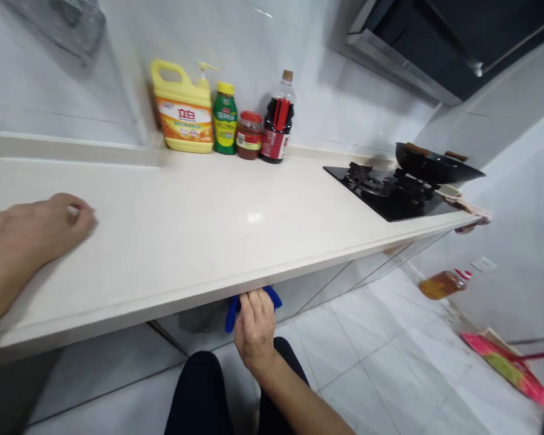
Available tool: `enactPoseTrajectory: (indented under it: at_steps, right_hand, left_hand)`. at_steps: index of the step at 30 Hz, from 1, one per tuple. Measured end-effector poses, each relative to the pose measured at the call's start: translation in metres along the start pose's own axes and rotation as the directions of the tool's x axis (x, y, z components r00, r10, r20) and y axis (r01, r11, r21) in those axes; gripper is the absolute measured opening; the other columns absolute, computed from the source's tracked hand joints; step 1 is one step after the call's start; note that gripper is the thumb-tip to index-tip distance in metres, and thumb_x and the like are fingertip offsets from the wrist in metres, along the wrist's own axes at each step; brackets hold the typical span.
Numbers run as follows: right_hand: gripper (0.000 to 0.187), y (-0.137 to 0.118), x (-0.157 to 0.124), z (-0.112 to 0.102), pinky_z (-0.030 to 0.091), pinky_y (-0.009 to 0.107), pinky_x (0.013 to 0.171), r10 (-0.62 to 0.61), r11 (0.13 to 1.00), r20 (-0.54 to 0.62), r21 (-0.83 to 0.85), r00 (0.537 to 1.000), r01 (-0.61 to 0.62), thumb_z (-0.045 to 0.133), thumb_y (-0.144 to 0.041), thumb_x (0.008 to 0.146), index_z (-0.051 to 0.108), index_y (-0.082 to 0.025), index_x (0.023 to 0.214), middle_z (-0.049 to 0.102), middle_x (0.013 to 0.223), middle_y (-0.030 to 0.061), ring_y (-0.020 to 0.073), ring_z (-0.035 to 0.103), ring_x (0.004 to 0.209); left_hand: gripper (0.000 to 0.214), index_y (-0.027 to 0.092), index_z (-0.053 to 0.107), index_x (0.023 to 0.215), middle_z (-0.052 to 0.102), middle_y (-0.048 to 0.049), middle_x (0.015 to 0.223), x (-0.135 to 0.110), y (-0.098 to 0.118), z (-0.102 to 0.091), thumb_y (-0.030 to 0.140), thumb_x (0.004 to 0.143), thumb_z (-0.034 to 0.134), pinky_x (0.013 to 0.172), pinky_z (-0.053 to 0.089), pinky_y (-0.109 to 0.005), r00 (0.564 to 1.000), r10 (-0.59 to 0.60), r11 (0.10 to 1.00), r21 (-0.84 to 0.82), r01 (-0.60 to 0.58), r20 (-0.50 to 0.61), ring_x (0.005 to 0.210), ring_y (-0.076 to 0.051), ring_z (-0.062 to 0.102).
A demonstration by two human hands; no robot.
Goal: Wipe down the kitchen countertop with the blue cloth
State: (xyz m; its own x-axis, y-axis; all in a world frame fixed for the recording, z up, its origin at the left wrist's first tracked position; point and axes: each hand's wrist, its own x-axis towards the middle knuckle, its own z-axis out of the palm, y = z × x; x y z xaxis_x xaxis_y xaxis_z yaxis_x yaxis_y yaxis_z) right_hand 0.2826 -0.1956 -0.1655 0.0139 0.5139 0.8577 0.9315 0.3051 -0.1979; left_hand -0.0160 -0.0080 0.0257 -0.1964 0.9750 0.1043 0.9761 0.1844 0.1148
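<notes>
On the left of the white countertop [194,223], my left hand [40,226] rests with its fingers curled in and the thumb near the index finger; nothing shows in it. Below the counter's front edge, my right hand [256,326] has its fingers closed over a blue plastic piece [231,314]. Parts of the blue piece stick out on both sides of the fingers. The counter edge and the hand hide the rest, so its kind is unclear. A greyish shape [197,319] hangs beside it, partly hidden under the counter.
Along the wall stand a yellow detergent jug [185,130], a green bottle [225,121], a red-lidded jar [249,136] and a dark sauce bottle [278,121]. A wok [435,166] sits on the gas stove [390,193]. An oil bottle [444,284] and a pink dustpan-like item [508,365] are on the floor.
</notes>
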Motion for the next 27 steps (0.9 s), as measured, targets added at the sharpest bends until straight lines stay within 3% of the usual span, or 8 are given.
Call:
enactPoseTrajectory:
  at_steps: [5,18,23,27]
  right_hand:
    - [0.060,-0.035,-0.002,0.010,0.050,0.049,0.099,-0.079,0.996,0.055,0.045,0.995,0.077,0.041,-0.001,0.086,0.043,-0.010,0.146,0.065,0.125,0.0164,0.0294,0.053,0.126]
    - [0.044,-0.104,0.007,0.034,0.049,0.043,0.092,-0.232,0.970,0.109,0.106,0.967,0.221,0.042,-0.005,0.090,0.057,-0.011,0.132,0.067,0.120,0.0128,0.0262,0.060,0.109]
    - [0.040,-0.117,0.008,0.045,0.050,0.038,0.090,-0.288,0.954,0.123,0.122,0.950,0.274,0.044,-0.010,0.092,0.061,-0.016,0.128,0.066,0.125,0.0080,0.0236,0.059,0.109]
    - [0.040,-0.112,0.004,0.053,0.048,0.035,0.093,-0.348,0.936,0.141,0.103,0.927,0.336,0.045,-0.011,0.094,0.061,-0.019,0.130,0.064,0.130,0.0041,0.0216,0.056,0.116]
  left_hand:
    - [0.052,0.020,0.052,0.127,0.060,-0.0154,0.119,-0.013,0.011,-0.002,0.049,0.093,0.024,0.091,0.045,-0.055,0.999,0.053,0.998,0.031,-0.053,-0.002,0.104,-0.035,0.057]
    - [0.052,0.013,0.052,0.128,0.061,-0.0149,0.124,-0.024,0.007,-0.002,0.039,0.096,0.020,0.097,0.042,-0.052,0.991,0.129,0.991,-0.027,-0.130,-0.035,0.110,-0.031,0.056]
    - [0.046,0.019,0.055,0.125,0.062,-0.0144,0.121,-0.025,0.007,0.000,0.037,0.095,0.026,0.095,0.043,-0.052,0.990,0.134,0.990,-0.039,-0.136,-0.046,0.111,-0.035,0.057]
    - [0.042,0.017,0.054,0.125,0.061,-0.0144,0.123,-0.030,0.005,-0.004,0.035,0.096,0.028,0.097,0.042,-0.053,0.986,0.165,0.983,-0.079,-0.167,-0.029,0.113,-0.034,0.056]
